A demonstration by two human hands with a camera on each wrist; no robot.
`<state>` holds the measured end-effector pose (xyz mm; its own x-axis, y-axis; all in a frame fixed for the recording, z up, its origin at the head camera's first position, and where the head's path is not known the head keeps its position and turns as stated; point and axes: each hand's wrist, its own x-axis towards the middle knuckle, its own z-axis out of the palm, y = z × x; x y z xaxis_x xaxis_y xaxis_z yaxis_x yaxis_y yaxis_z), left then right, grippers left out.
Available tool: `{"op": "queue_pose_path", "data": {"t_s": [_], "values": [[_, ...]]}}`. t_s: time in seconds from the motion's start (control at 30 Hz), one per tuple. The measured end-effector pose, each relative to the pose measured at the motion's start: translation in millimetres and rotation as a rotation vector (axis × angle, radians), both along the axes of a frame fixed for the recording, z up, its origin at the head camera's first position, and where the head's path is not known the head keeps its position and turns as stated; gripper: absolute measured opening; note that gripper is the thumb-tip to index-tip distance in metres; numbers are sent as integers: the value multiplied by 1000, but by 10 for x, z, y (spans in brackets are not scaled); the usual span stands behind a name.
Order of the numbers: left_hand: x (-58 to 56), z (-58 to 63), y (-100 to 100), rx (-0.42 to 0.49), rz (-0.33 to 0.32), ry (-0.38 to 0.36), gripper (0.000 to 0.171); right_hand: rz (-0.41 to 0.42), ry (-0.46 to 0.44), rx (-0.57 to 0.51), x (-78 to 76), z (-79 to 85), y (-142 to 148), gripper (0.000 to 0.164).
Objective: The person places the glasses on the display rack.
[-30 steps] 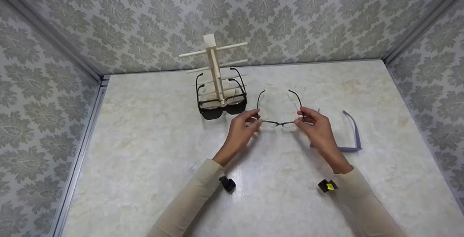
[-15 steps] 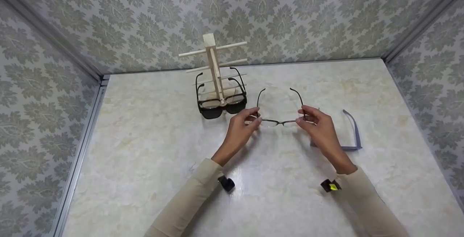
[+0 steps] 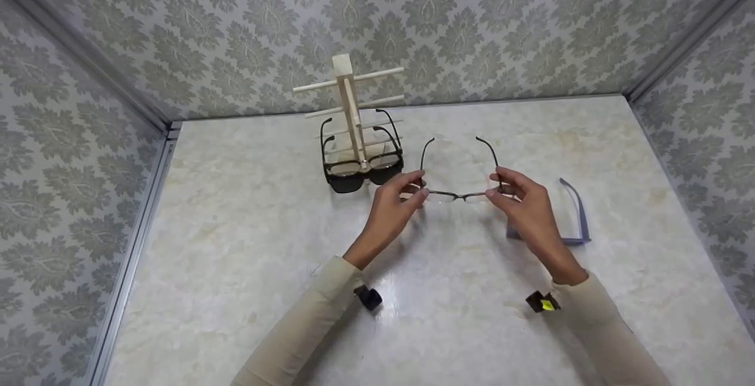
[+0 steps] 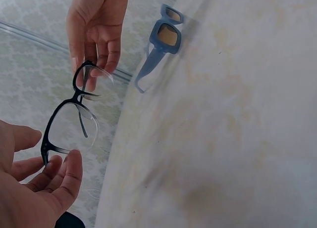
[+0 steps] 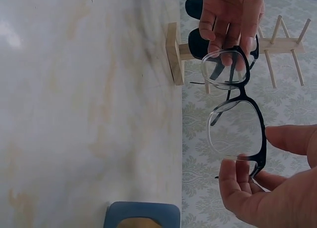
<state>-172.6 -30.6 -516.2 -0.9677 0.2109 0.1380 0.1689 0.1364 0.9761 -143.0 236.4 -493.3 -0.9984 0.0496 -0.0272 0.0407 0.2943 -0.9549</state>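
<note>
As left hand (image 3: 390, 208) and right hand (image 3: 526, 206) grip opposite ends, the eyeglasses (image 5: 242, 93) sit between the hands — temples unfolded.

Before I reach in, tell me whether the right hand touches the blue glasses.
Apart. The left wrist view shows patterned wall in the gap between the right hand and the blue glasses; in the head view they merely overlap.

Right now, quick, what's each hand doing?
Left hand: holding one side of the clear-lensed glasses.
Right hand: holding the other side of the same glasses.
</note>
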Motion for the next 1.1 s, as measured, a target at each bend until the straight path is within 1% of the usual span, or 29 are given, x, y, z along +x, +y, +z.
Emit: {"op": "queue_pose_path", "data": {"t_s": [0.13, 0.27, 0.47, 0.67, 0.87, 1.03, 1.1], "values": [[4, 40, -1, 22, -4, 4, 38, 3, 31, -13, 18, 27, 10, 56], [9, 70, -6, 27, -7, 10, 38, 1, 58, -9, 35, 65, 10, 55], [23, 121, -15, 34, -14, 32, 38, -10, 73, -2, 50, 114, 7, 55], [45, 187, -18, 57, -7, 45, 37, -12, 101, -21, 68, 166, 2, 54], [66, 254, -28, 56, 2, 59, 37, -19, 131, -32, 78, 212, -13, 53], [80, 284, -42, 61, 12, 79, 37, -20, 144, -30, 88, 269, -30, 52], [87, 297, -51, 58, 13, 84, 37, -19, 153, -47, 91, 287, -31, 52]]}}
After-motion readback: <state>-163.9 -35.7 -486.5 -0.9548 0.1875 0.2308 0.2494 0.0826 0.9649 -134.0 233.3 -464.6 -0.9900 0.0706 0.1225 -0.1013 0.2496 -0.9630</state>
